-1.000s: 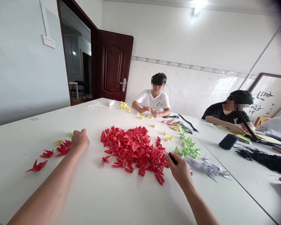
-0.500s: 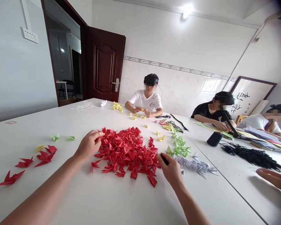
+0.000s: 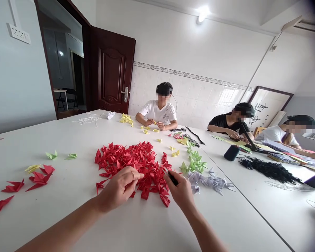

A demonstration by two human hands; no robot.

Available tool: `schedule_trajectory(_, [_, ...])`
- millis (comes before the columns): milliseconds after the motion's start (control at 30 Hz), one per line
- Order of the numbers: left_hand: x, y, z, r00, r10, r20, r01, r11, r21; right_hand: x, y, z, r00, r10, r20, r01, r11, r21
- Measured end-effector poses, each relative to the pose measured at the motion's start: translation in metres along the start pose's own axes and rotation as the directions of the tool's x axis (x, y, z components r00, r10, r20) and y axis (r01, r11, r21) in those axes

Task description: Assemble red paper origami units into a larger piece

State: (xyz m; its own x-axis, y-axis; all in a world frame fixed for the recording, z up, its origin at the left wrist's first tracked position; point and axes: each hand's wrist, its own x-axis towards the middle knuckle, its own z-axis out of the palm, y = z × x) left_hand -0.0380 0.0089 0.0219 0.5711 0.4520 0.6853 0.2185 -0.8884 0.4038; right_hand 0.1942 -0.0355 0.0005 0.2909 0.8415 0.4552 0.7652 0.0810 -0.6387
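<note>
A heap of red folded paper cranes (image 3: 128,155) lies on the white table in front of me. Over its near side is my left hand (image 3: 120,187), thumb and fingers pinched together; whatever they hold, if anything, is too small to make out. My right hand (image 3: 182,189), at the heap's right edge, is closed around a small black tool (image 3: 172,177) whose thin tip points toward the cranes. White paper cranes (image 3: 208,180) lie just right of that hand, with green cranes (image 3: 195,159) beyond them.
Loose red cranes (image 3: 40,178) and green cranes (image 3: 51,155) lie at left. Yellow cranes (image 3: 126,119) sit near a person (image 3: 159,110) across the table. To the right are a dark thread spool (image 3: 231,153), black cords (image 3: 269,170) and two more people beside coloured paper.
My left hand has moved from the heap's far left edge to the right and nearer, toward my right hand. The right hand keeps its hold on the black tool. The view has shifted slightly.
</note>
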Motion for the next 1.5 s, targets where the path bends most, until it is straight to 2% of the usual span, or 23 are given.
schedule_trajectory(133, [-0.004,0.013,0.006,0.998,0.041,0.050,-0.041,0.999,-0.004,-0.011,-0.016,0.007,0.994,-0.099,0.055,0.096,0.994,0.049])
schedule_trajectory(233, [-0.004,0.014,0.009,0.997,0.050,0.056,-0.051,0.999,0.016,-0.018,-0.023,0.011,0.987,-0.114,0.112,0.105,0.991,0.077])
schedule_trajectory(467, [-0.003,0.009,0.008,0.994,-0.103,-0.041,0.103,0.995,-0.004,-0.024,-0.032,0.011,0.978,-0.131,0.159,0.112,0.986,0.126])
schedule_trajectory(600, [-0.004,0.007,0.008,0.989,-0.122,-0.089,0.122,0.993,0.001,-0.024,-0.034,0.011,0.976,-0.132,0.171,0.113,0.987,0.116])
schedule_trajectory(833, [-0.003,0.002,0.012,0.981,-0.178,-0.072,0.178,0.984,-0.012,-0.022,-0.034,0.010,0.978,-0.125,0.166,0.111,0.990,0.088])
schedule_trajectory(1033, [-0.006,0.002,0.015,0.971,-0.231,-0.060,0.230,0.973,-0.030,-0.025,-0.033,0.010,0.972,-0.176,0.157,0.160,0.981,0.113])
schedule_trajectory(1233, [-0.009,0.006,0.016,0.977,-0.214,-0.020,0.210,0.972,-0.108,-0.029,-0.034,0.008,0.950,-0.228,0.215,0.201,0.969,0.142])
schedule_trajectory(1500, [-0.011,0.009,0.017,0.991,-0.132,0.010,0.132,0.985,-0.113,-0.031,-0.038,0.006,0.922,-0.295,0.250,0.260,0.952,0.164])
